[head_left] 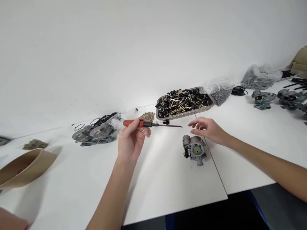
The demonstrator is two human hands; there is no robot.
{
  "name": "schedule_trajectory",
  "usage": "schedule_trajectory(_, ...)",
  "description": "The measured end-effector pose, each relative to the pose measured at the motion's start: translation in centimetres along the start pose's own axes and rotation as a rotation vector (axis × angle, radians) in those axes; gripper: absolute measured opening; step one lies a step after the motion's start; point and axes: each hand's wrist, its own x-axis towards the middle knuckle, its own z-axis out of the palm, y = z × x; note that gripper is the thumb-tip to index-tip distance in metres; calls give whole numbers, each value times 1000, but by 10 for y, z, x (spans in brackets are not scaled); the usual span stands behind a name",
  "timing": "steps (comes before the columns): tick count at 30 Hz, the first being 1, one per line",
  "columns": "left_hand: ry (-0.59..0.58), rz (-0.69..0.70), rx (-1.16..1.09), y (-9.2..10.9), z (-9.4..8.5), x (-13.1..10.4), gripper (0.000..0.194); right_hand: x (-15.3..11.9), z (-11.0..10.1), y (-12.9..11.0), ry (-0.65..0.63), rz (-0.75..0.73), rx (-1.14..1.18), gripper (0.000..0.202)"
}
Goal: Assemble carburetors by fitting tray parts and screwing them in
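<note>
My left hand (133, 140) is wrapped round the red and black handle of a screwdriver (147, 124), whose shaft points right across the table. Something small sits at its tip, too small to name. Just past that tip hovers my right hand (207, 128), fingers apart and curved, with nothing visible in them. Below the right hand a grey metal carburetor (195, 149) rests on the white table, its round bore facing me. A pile of small brass-coloured parts (148, 116) lies behind the screwdriver.
A metal tray (184, 114) of black and brass parts stands at the back, beside a plastic bag of small metal parts (220, 92). More carburetors (263, 99) stand at right, others (94, 133) at left. A tan bowl (45, 161) is far left. A seam crosses the table (168, 198).
</note>
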Motion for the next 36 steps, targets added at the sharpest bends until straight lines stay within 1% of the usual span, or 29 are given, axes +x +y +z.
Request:
schedule_trajectory(3, -66, -13, 8, -6, 10, -11, 16, 0, 0, 0, -49, -11, 41, 35)
schedule_trajectory(5, -94, -11, 21, -9, 12, -14, 16, 0, 0, -1, -96, -11, 69, 37)
schedule_trajectory(7, -103, -11, 29, -9, 12, -15, 16, 0, 1, -1, -115, -8, 92, 36)
schedule_trajectory(15, -115, -26, 30, -11, 10, -13, 17, -1, 5, 1, -50, 33, 167, 28)
schedule_trajectory(21, -122, -34, 34, -11, 10, -14, 19, -2, 5, 0, -39, -32, 92, 23)
schedule_trajectory(29, -124, -54, 49, -10, 13, -15, 17, -2, 5, 3, -41, -83, 1, 24)
schedule_trajectory(36, -173, 24, 81, -6, 14, -20, 15, -2, 5, 2, -24, -110, -46, 26)
